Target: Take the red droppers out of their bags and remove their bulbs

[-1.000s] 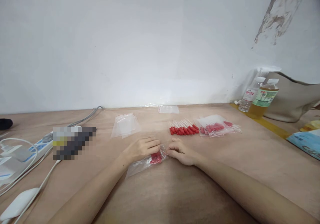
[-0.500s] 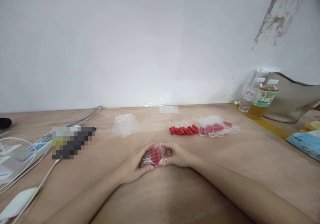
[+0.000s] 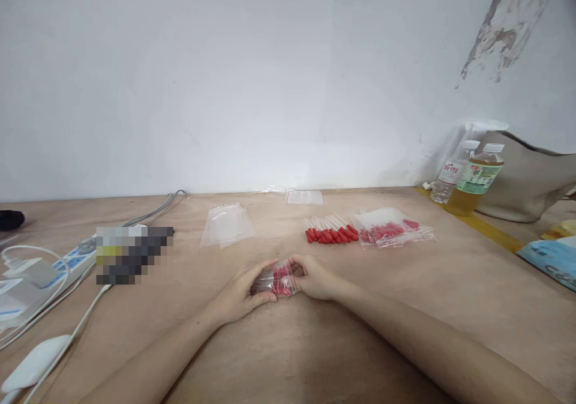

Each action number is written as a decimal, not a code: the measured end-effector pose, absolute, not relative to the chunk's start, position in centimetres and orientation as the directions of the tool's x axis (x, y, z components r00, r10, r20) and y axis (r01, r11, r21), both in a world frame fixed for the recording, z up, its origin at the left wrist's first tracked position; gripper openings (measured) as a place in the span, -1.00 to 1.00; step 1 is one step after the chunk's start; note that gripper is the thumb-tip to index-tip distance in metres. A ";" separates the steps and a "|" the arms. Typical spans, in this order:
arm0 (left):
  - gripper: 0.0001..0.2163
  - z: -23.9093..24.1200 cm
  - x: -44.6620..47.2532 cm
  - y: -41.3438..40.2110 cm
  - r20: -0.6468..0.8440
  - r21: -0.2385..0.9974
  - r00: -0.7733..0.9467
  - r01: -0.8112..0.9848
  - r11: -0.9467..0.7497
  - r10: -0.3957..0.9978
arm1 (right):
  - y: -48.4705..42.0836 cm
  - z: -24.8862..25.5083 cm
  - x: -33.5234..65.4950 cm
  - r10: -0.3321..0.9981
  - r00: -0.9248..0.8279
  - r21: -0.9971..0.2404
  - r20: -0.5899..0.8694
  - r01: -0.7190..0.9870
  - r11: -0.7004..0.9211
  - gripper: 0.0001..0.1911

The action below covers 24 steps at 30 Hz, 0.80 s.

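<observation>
Basically, nearest on the table [image 3: 270, 356], near left, a white rounded gadget [image 3: 36, 362] sits by a white cable [image 3: 74, 344]; both well apart from the hands, so low risk unless a sleeve or arm snags the cable.

Next, near centre: left hand [image 3: 240, 295] is curled round the left part of a clear zip bag [image 3: 274, 284], thumb on the near edge, fingers on the far edge. Right hand [image 3: 312, 278] pinches the bag's right end, by the red-lined edge. So both grips are closed on the same bag, w/ red-ended sticks inside. Can't tell if the seal is shut, or if the right thumb is inside or behind the film. If it's open, tipping the bag right could spill sticks; squeezing too hard w/ the left could poss. push a stick end thru the thin film, or crease the zip so it seals badly.

Further on, right of centre, a pile of loose red-ended sticks [image 3: 332, 235] lies just beside the filled bags [image 3: 391, 230]; a knuckle knock there would prob. roll some sticks off line. Far left of centre, flat bags [image 3: 227, 227] overlap; thin, so they may cling together or slide b/c of a draught. Farthest, by the wall [image 3: 252, 92], a small bag stack [image 3: 304, 197]; same worry. Far right, two bottles [image 3: 472, 179], out of reach of a stray elbow, I'd judge.
</observation>
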<state>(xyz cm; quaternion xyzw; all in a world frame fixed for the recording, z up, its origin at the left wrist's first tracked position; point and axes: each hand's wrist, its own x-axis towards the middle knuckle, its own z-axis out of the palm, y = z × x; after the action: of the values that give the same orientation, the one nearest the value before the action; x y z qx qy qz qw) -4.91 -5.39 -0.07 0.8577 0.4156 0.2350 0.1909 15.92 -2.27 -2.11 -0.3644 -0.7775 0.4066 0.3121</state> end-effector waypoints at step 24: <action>-0.61 -0.3 -4.8 -5.1 0.222 0.598 0.459 0.633 -0.492 0.860 | -3.9 -0.4 16.4 0.789 -0.525 -0.858 0.318 0.194 0.475 -0.80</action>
<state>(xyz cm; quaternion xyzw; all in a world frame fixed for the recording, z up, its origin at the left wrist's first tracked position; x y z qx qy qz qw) -4.80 -5.10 -0.28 0.8247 0.4528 0.2563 0.2216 16.42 -3.95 -0.36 -0.3172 -0.7749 0.4025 0.3699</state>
